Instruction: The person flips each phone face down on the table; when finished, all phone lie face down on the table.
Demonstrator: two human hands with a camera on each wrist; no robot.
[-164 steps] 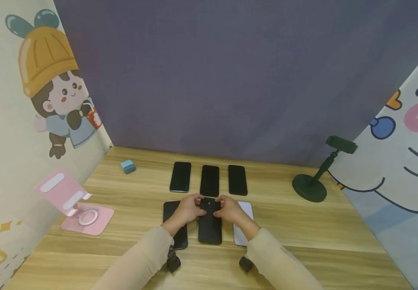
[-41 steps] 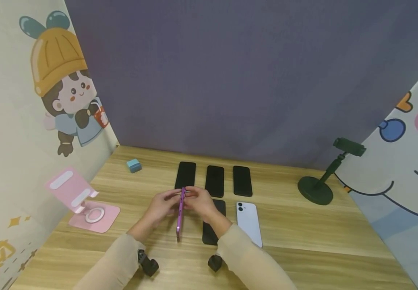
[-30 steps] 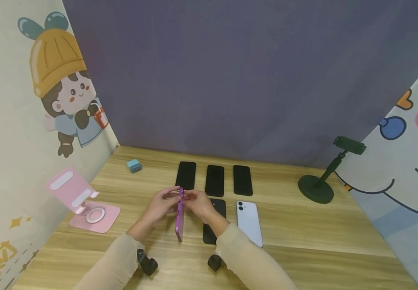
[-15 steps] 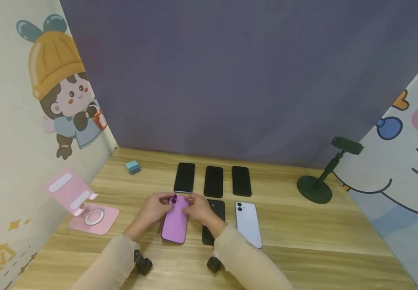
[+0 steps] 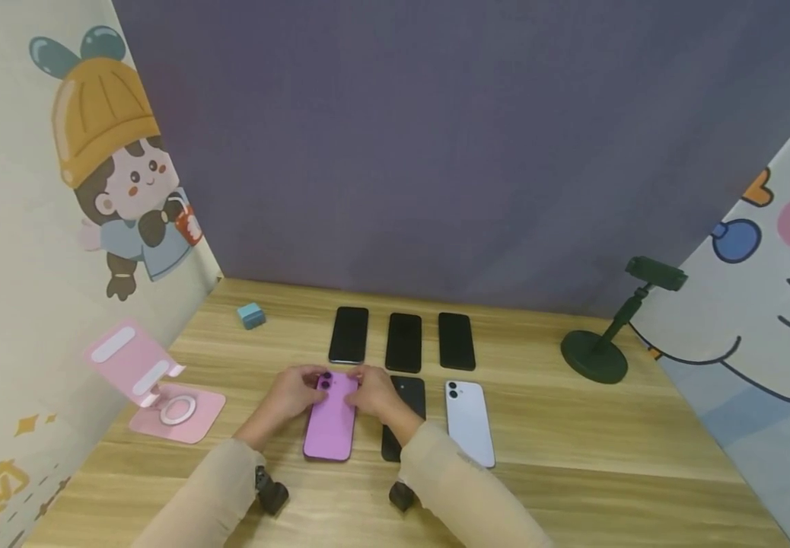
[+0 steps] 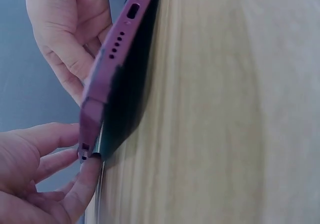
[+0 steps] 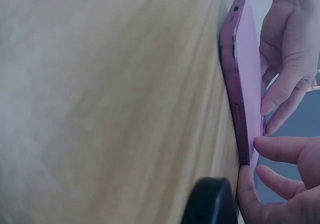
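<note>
Pink phone [image 5: 329, 426] tipped flatter, hands [image 5: 290, 396] [image 5: 377, 396] pinching it

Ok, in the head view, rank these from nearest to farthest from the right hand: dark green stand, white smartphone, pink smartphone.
1. Pink smartphone, pinched by the right hand.
2. White smartphone, right of the hand.
3. Dark green stand, farther right.

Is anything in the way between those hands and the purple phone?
Nothing I can see. The left hand and right hand both hold the purple phone near its top end. A black phone lies beside it, partly hidden by the right arm, but not in between.
</note>
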